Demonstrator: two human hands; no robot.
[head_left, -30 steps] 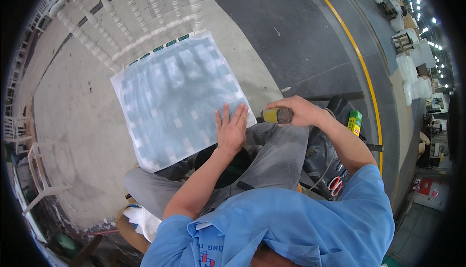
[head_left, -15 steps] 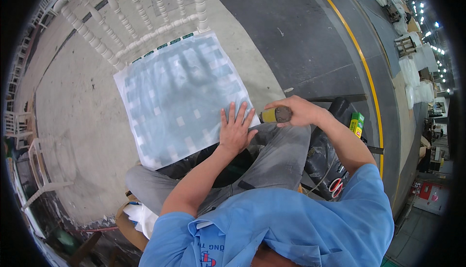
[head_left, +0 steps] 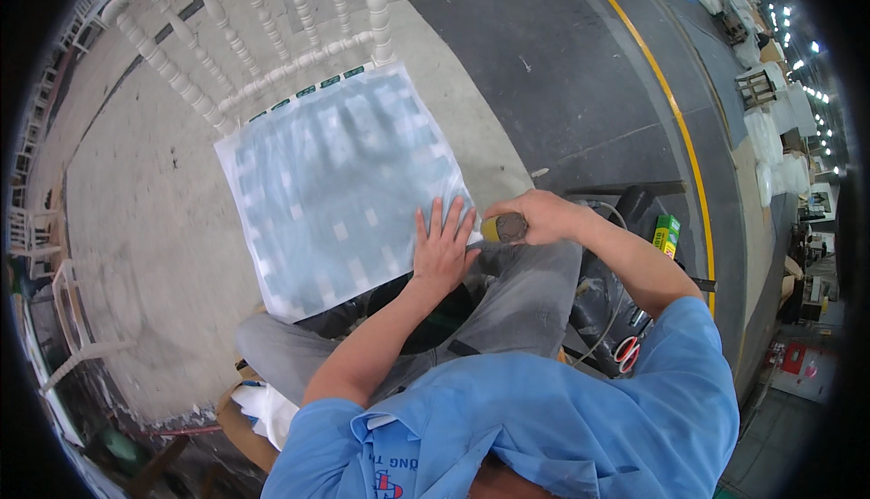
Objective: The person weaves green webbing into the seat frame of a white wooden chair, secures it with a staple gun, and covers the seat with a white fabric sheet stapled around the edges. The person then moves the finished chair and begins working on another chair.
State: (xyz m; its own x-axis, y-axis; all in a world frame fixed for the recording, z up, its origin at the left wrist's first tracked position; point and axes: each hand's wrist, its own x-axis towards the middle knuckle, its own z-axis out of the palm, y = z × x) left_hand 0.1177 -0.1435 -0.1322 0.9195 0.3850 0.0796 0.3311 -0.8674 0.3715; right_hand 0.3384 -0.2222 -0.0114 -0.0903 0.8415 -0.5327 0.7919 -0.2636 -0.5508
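Note:
A white chair with turned back spindles (head_left: 260,9) stands before me. Its seat is covered by a thin, see-through white sheet (head_left: 313,254) over a blue-grey, woven-looking layer. My left hand (head_left: 442,250) lies flat on the sheet's near right corner, fingers spread. By that same corner, my right hand (head_left: 541,216) grips what seems to be a staple gun (head_left: 506,228), with a yellow band and a round, dusty end. The gun's front is hidden, so I cannot tell whether it touches the seat edge. Several green tags (head_left: 306,91) show along the seat's back edge.
To my right are red-handled scissors (head_left: 626,354), a green-and-yellow box (head_left: 666,234), a thin hose (head_left: 620,304) and black wrapped material (head_left: 594,304). A white chair frame (head_left: 77,318) stands at left. A yellow line (head_left: 678,109) crosses the floor at right.
My right hand and the staple gun have moved slightly left and down, closer to the seat corner. The seat has shifted slightly down in view, with my left hand still flat on it.

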